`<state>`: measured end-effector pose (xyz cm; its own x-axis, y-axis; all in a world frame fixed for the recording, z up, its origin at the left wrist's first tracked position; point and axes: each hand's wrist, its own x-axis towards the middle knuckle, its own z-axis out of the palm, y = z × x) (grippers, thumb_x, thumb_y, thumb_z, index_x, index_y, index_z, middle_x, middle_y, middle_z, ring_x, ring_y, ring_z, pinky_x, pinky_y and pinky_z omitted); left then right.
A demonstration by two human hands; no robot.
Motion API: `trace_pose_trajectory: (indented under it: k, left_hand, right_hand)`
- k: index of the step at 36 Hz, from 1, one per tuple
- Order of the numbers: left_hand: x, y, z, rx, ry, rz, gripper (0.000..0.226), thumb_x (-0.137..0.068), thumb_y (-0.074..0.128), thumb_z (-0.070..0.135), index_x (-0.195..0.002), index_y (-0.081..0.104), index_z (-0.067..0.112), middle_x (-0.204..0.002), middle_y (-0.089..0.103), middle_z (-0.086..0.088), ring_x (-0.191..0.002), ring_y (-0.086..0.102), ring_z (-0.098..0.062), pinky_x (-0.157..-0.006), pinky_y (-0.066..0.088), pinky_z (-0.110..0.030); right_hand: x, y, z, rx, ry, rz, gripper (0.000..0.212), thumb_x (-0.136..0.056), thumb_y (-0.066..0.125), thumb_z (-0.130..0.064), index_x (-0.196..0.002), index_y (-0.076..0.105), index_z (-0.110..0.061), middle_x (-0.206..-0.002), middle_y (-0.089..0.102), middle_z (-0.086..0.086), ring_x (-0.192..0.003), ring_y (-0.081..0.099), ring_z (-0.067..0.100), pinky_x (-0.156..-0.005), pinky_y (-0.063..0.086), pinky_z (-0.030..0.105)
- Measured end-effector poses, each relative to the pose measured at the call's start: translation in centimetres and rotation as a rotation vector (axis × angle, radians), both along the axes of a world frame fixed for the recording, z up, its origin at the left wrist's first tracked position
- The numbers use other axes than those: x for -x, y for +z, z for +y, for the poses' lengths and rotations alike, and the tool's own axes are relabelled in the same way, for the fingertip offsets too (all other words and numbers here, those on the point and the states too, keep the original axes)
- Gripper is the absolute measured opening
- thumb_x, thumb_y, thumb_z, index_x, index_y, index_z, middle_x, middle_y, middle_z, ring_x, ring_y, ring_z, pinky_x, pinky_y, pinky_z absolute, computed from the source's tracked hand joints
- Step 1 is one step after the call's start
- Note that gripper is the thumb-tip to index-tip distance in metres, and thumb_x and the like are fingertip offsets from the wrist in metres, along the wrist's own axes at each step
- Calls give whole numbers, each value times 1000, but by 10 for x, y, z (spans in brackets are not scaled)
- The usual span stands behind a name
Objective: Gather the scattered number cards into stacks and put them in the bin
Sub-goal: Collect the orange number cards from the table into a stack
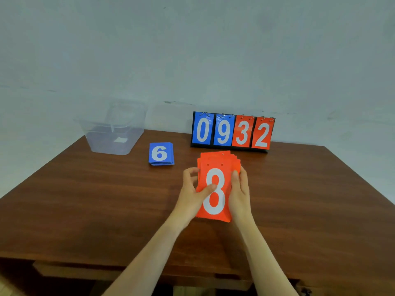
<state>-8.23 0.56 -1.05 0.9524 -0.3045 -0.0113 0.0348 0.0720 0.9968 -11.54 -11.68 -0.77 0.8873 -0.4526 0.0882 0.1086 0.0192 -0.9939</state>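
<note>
A stack of orange number cards (215, 178) with a white 8 on top is held above the middle of the wooden table (85, 199). My left hand (192, 195) grips its left edge with the thumb across the 8. My right hand (240, 189) clasps its right edge. The cards at the back of the stack stick out unevenly. A neat stack of blue cards (160, 154) showing a 6 lies on the table to the left. The clear plastic bin (113, 133) stands at the far left corner with a small white label on its bottom.
A flip scoreboard (232, 132) reading 0 9 3 2, two blue and two orange panels, stands at the table's back edge against a pale wall. The table's front edge lies under my forearms.
</note>
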Motion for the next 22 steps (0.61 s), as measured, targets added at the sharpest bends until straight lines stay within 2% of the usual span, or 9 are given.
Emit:
trace_pose_trajectory:
  k: [2,4,6,8,10,13,16,18,22]
  left_hand:
    - [-2,10,0,-33,-12,-47,70,-78,73,31,-131,27,37,-110,56,13,-97,62,-11,-78,56,-29]
    - [-6,20,3,-136,-23,-142,81,-79,72,32,-140,19,37,-115,52,12,-105,58,-12,-87,54,-35]
    - [-11,27,8,-331,-49,-299,83,-83,69,31,-143,12,37,-120,50,10,-108,55,-12,-92,51,-36]
    - [-14,31,15,-597,-129,-503,84,-87,64,29,-145,4,39,-128,50,8,-112,56,-14,-94,49,-37]
    - [-16,34,20,-835,-240,-665,85,-89,61,29,-145,-2,39,-135,49,8,-111,58,-16,-93,49,-35]
    - [-18,31,25,-1004,-368,-787,81,-91,58,30,-146,-2,35,-137,49,8,-108,61,-15,-89,51,-31]
    - [-16,24,26,-1051,-364,-855,75,-92,56,34,-147,4,33,-135,51,9,-105,63,-14,-86,51,-28]
    - [-13,15,26,-1010,-240,-840,72,-89,59,38,-144,13,34,-126,55,11,-104,62,-11,-87,51,-28]
    - [-3,-15,27,-869,116,-632,56,-81,66,45,-129,43,30,-121,51,14,-111,54,-7,-91,46,-27]
  right_hand:
    - [1,8,-4,-29,30,-2,30,-98,30,-47,-126,38,-37,-103,58,-14,-83,63,6,-52,51,13]
    - [2,14,-9,-48,51,13,33,-96,41,-46,-126,37,-34,-103,58,-14,-82,63,6,-52,51,13]
    - [4,15,-14,34,52,-8,57,-90,59,-35,-137,28,-31,-116,52,-12,-89,59,2,-56,52,12]
    - [5,9,-23,181,50,-34,85,-83,71,-24,-145,13,-34,-123,42,-12,-99,53,0,-60,50,9]
    - [6,3,-33,365,80,-47,92,-80,74,-19,-145,12,-38,-125,40,-14,-108,48,-1,-67,49,8]
    - [11,-3,-40,555,207,26,65,-84,70,-19,-133,35,-42,-123,49,-14,-109,55,3,-80,55,20]
    - [18,-13,-39,573,260,70,44,-90,62,-18,-123,42,-38,-110,58,-11,-96,63,4,-75,56,19]
    - [23,-21,-38,540,229,78,37,-92,60,-17,-121,44,-34,-106,58,-16,-94,63,2,-75,55,17]
    - [31,-44,-28,356,122,107,28,-93,58,-18,-116,45,-28,-105,59,-15,-100,61,4,-70,52,12]
